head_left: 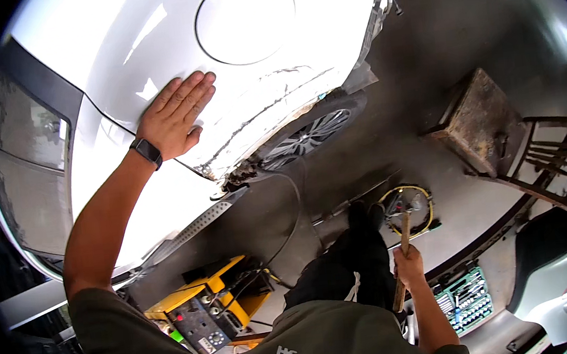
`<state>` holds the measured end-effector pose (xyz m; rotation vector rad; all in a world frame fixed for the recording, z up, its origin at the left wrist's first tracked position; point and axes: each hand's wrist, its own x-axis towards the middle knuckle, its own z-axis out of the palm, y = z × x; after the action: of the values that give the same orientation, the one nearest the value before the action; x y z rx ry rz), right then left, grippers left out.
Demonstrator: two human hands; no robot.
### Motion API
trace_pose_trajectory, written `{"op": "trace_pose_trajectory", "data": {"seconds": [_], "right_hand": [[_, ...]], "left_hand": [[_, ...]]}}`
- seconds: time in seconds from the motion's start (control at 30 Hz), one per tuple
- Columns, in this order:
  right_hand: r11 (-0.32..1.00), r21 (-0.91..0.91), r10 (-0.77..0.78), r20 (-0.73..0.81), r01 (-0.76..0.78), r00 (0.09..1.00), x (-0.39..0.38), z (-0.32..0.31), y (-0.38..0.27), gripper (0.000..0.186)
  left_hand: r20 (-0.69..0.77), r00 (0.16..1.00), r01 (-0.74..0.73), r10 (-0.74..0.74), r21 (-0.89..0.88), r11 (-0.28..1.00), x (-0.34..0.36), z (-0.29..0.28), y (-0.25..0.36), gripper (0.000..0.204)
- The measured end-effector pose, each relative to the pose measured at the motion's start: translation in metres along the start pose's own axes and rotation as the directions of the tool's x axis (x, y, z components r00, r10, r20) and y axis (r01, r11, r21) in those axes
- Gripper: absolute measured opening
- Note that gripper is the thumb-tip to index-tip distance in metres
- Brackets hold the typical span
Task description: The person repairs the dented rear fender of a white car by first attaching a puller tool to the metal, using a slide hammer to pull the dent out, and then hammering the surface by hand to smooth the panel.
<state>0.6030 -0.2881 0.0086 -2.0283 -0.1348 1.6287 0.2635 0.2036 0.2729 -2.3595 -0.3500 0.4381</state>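
My left hand (177,115) lies flat on the white rear panel (121,76) of a car, fingers stretched together and thumb apart. A dark watch (147,153) is on that wrist. Just beyond the fingertips is the round fuel flap (246,18), closed. Cracks and scraped paint run along the damaged wheel arch (260,117), above the wheel (307,136). Low at my right side, my right hand (409,266) is wrapped round a wooden stick (405,225), held roughly upright in the picture. Whether a tool head sits at its far end, I cannot tell.
A yellow machine (204,310) with cables stands by the sill at lower left. On the floor are a coiled yellow hose (430,203) and an open green socket set (466,303). A wooden chair (554,155), a worn box (482,125) and a pale bumper (565,292) are on the right.
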Motion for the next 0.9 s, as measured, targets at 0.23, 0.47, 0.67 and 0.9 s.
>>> {"op": "trace_pose_trajectory", "data": {"seconds": [0.23,0.47,0.67,0.9], "right_hand": [[1.000,0.015,-0.006,-0.049,0.007,0.999,0.032,-0.007,0.037,0.023],[0.997,-0.027,-0.069,-0.069,0.067,0.995,0.049,0.018,0.049,0.021],[0.976,-0.031,-0.218,-0.123,0.216,0.968,0.058,0.061,0.043,0.019],[0.960,0.191,-0.175,-0.164,0.205,0.971,0.040,0.121,-0.019,0.023]], "left_hand": [[0.213,0.899,-0.370,0.382,-0.096,0.924,0.070,-0.022,-0.009,0.092],[0.401,0.777,-0.503,0.485,-0.068,0.862,0.095,-0.013,0.008,0.093],[0.404,0.751,-0.518,0.522,-0.128,0.845,0.109,-0.012,0.013,0.096],[0.206,0.807,-0.516,0.554,-0.209,0.830,0.134,0.002,0.038,0.094]]}}
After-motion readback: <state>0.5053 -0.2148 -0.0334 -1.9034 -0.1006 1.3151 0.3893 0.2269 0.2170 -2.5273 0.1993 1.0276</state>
